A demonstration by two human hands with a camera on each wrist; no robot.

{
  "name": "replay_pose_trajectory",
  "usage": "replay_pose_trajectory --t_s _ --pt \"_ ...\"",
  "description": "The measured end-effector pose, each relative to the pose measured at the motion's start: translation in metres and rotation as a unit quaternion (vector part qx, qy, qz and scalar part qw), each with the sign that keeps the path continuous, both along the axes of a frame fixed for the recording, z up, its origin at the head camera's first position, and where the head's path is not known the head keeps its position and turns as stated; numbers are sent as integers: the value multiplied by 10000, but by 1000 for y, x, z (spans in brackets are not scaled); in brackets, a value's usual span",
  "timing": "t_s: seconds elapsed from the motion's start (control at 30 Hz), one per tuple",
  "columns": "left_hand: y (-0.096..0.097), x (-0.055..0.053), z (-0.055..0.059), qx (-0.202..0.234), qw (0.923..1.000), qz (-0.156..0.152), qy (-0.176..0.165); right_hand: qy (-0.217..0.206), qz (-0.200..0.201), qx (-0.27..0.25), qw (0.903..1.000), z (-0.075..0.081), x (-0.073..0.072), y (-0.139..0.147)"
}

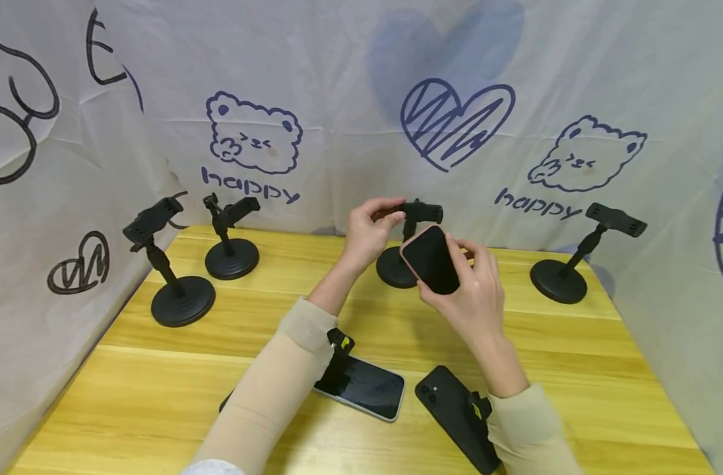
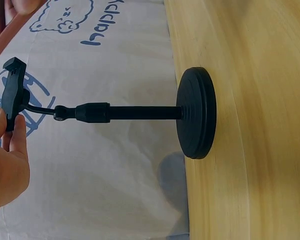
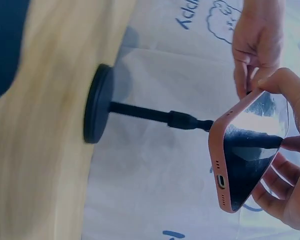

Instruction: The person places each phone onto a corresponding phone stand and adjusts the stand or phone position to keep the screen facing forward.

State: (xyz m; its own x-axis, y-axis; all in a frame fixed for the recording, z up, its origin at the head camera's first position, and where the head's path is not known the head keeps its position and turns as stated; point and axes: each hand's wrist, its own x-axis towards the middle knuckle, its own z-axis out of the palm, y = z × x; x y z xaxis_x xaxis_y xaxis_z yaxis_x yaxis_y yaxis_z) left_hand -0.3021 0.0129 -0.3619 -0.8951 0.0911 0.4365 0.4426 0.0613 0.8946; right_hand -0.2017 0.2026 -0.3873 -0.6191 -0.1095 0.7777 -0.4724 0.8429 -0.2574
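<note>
At the back middle of the table stands a black phone stand (image 1: 422,212) with a round base. My left hand (image 1: 368,231) pinches one end of its clamp between thumb and fingers, as the left wrist view shows of the phone clamp (image 2: 13,92). In my right hand (image 1: 471,285) is a phone in a pink case (image 1: 431,259), held by its edges and tilted, dark screen toward me. The phone (image 3: 250,145) is in front of the stand in the head view, its charging port end pointing away from the right fingers. Part of the stand is hidden behind it.
Two more black stands (image 1: 182,301) (image 1: 231,258) are at the back left, another stand (image 1: 559,281) at the back right. A phone with its screen up (image 1: 367,388) and a black phone lying face down (image 1: 456,415) lie near my forearms. Drawn-on white cloth (image 1: 338,145) hangs behind.
</note>
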Motion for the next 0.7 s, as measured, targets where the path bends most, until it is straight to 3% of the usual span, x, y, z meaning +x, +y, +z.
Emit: replay_pose_trajectory --t_s 0.27,0.7 --pt "3 1 1 99 9999 -107 7 345 -35 -482 9982 9 -6 -10" --pt "-1 1 3 -101 9999 -85 13 468 57 -275 9985 12 -8 -12"
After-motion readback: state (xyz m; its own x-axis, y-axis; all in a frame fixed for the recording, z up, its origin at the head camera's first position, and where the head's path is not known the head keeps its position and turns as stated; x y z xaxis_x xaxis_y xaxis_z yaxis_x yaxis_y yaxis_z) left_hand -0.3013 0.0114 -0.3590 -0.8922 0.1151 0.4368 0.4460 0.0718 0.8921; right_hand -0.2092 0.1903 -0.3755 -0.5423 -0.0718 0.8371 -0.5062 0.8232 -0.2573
